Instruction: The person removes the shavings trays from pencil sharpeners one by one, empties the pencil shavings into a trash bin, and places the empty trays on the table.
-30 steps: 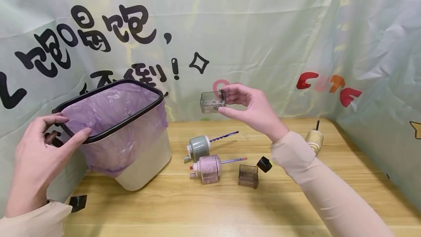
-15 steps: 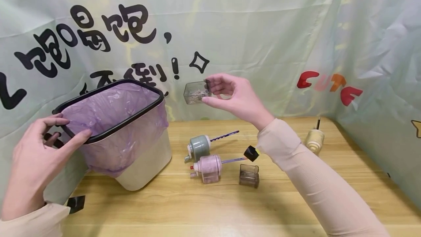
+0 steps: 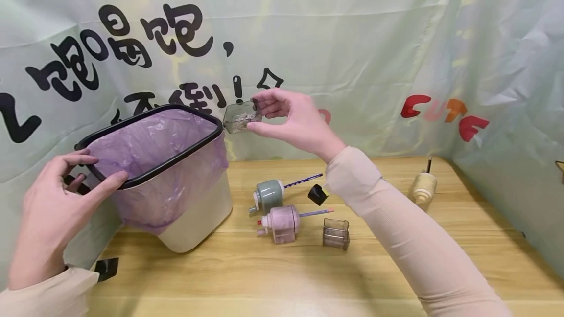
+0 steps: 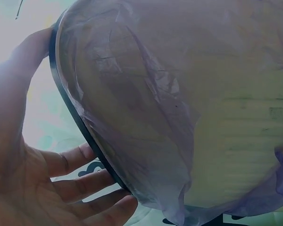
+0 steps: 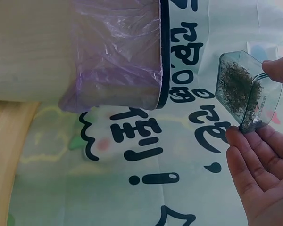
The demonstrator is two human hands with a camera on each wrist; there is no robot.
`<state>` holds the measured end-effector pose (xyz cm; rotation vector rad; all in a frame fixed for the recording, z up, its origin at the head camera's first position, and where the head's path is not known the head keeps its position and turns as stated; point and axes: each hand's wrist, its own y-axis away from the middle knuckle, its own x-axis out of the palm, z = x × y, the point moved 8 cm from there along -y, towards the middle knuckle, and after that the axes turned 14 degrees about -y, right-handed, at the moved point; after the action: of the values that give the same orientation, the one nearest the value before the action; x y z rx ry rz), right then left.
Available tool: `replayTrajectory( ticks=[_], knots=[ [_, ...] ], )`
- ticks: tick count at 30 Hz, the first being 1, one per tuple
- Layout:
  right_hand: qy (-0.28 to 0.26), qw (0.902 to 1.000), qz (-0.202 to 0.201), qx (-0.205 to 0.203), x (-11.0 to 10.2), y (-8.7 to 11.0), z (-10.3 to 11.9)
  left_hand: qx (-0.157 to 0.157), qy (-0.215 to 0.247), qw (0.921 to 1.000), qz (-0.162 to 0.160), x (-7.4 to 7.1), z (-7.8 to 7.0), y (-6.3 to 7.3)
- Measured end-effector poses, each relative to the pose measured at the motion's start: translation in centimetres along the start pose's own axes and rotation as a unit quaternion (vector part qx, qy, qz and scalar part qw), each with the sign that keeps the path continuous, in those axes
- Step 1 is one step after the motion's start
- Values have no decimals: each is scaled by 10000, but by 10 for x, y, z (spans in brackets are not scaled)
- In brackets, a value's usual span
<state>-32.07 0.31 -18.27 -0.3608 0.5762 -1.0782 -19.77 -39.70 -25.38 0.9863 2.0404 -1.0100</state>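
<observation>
Above a pale wood-grain table (image 3: 220,283), my right hand (image 3: 293,119) holds a small, clear smoky-grey plastic box (image 3: 238,116) pinched between thumb and fingers, the grip just as wide as the box. Loose grey shavings lie inside it, gathered in a dark heap in the right wrist view. The box is in the air near the right end of a tall white bin (image 3: 200,219) and, seen from the right wrist, apart from its rim. A crinkled, translucent purple plastic liner (image 3: 176,197) fills the bin and folds down over its outside, and a black rim (image 3: 175,158) frames the opening.

At the bin's left end, my left hand (image 3: 61,199) grips that rim, thumb and fingers spread wide around the corner.

Right of the bin, a grey-green rounded pencil sharpener (image 3: 270,195) lies behind a pink-lilac pencil sharpener (image 3: 284,221). A dark blue patterned pencil (image 3: 304,180) sticks out of the first, and a pale purple pencil (image 3: 315,213) out of the second. Just right of them stands a second smoky-brown transparent box (image 3: 336,235). Farther right, beyond my forearm, is a cream-yellow rounded device (image 3: 424,189) with a dark rod at its top. Behind everything hangs a pale green cloth (image 3: 343,38) printed with bold black characters and colourful letters reading "CUTE".
</observation>
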Motion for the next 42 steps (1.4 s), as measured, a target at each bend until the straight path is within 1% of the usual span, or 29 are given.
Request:
replayTrajectory(
  ticks=[9,18,24,28,35,42],
  knots=[
    [124,9998,94,145,15,-17,-3,-67,147,9999,-10,1,0,0],
    [296,9993,210,69,30,-30,0,-52,155,9998,67,2,-1,1],
    [469,9981,390,-97,42,-38,3,-63,137,9998,107,2,0,0],
    [685,9957,578,-222,53,-43,6,12,75,9999,113,3,1,-1],
    [1088,9885,884,-558,72,-48,9,141,-114,9998,43,4,1,-2],
    [1356,9815,1083,-807,85,-56,17,190,-104,9998,0,2,0,-3]
  ],
)
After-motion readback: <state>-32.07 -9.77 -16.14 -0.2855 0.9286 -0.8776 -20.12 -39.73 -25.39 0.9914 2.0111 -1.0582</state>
